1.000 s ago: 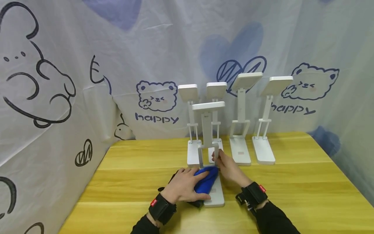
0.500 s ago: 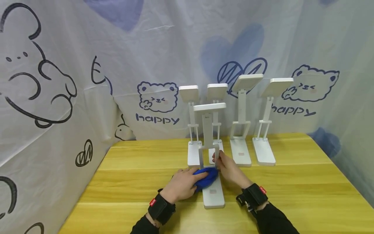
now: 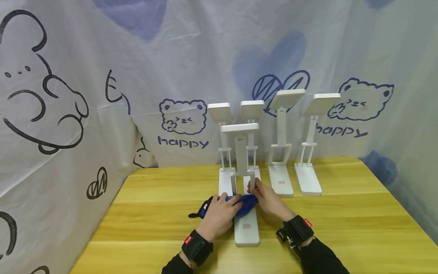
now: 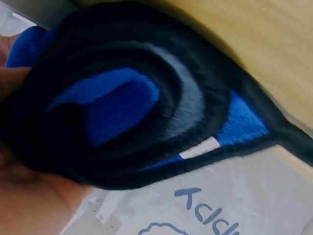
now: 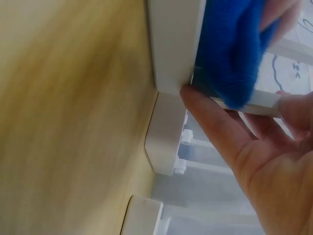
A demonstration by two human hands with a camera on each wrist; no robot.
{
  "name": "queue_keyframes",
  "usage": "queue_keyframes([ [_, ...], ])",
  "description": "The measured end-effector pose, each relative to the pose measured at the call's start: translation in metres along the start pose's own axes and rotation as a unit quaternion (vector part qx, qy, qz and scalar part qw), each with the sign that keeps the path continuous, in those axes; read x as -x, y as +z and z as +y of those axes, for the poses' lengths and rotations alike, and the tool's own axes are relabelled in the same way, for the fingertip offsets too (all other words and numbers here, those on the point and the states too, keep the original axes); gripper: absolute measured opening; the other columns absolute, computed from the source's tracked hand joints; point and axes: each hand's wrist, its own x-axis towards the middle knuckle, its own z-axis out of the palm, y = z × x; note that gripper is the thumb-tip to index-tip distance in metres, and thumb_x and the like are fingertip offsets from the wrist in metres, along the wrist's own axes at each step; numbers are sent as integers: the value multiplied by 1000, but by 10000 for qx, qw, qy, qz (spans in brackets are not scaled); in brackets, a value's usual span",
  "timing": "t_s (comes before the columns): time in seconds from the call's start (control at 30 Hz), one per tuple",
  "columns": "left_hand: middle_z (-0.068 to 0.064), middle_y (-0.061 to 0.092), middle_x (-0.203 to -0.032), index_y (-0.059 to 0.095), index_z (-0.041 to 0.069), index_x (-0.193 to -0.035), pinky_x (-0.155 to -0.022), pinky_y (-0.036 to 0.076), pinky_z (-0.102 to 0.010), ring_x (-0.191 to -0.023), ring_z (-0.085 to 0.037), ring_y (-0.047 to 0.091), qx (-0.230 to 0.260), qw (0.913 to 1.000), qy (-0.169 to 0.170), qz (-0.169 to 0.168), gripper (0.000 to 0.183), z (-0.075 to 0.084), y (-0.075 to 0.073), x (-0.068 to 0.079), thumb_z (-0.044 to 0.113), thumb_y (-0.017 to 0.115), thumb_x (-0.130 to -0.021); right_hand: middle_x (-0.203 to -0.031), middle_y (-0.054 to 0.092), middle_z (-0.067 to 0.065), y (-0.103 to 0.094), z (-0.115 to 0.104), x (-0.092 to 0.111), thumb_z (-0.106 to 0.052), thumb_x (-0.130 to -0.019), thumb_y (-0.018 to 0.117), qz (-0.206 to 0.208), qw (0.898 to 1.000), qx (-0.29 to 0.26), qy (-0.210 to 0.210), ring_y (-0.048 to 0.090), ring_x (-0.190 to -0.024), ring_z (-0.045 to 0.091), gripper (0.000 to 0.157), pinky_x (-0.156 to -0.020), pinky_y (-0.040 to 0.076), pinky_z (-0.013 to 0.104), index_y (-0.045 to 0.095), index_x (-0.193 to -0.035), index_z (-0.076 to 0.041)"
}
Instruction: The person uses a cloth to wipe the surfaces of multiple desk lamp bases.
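Lower centre: your left hand (image 3: 219,215), clamped on black-edged blue plush cloth (image 3: 248,206); right hand (image 3: 269,196), pinching white flat-based plastic stand (image 3: 242,158), should brace it.

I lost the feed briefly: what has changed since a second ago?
The left hand has moved the blue cloth farther back along the base of the front lamp, toward its upright frame. The front lamp has shifted slightly left. The right hand stays on the frame, and the four lamps behind stand as before.
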Motion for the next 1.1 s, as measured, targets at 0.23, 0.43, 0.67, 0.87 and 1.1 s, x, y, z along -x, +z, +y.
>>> queue_keyframes([
  [0.23, -1, 50, -138, 54, 23, -133, -86, 48, -51, -110, -27, 50, 628, 9973, -11, -375, 50, 3, -1, 2, 26, 62, -84, -97, 61, 14, -2, 3, 2, -3, -101, 38, -41, 10000, 25, 30, 61, -91, 26, 13, -76, 51, 47, 49, -108, -4],
  [0.43, 0, 50, -139, 52, 30, -136, -82, 50, -45, -102, -26, 52, 344, 9993, 120, -131, 54, 4, -1, 0, 14, 63, -85, -98, 63, 15, 0, 2, 2, -5, -101, 39, 48, 9998, 48, 180, 62, -93, 27, 12, -77, 52, 47, 49, -108, -5],
  [0.67, 3, 50, -139, 57, 32, -130, -76, 50, -41, -92, -24, 49, 142, 9994, 245, 216, 50, 5, 2, 0, 11, 61, -86, -98, 63, 14, 1, 1, 3, -7, -101, 40, 50, 9996, 6, 267, 61, -92, 28, 12, -77, 51, 47, 49, -108, -6],
  [0.87, 5, 53, -136, 60, 33, -128, -79, 49, -42, -94, -23, 48, 337, 9991, 249, 76, 48, 3, 3, 0, 10, 61, -86, -100, 64, 15, 2, 1, 2, -8, -100, 42, 124, 9993, 39, 340, 62, -94, 28, 11, -78, 52, 48, 50, -108, -8],
  [1.1, 5, 56, -134, 64, 34, -122, -88, 48, -43, -108, -24, 51, 889, 9950, 462, -55, 47, 0, -5, 3, 6, 63, -83, -107, 63, 16, 0, 1, 3, -12, -101, 41, -23, 9971, -267, 709, 60, -100, 26, 15, -82, 52, 45, 51, -113, -11],
])
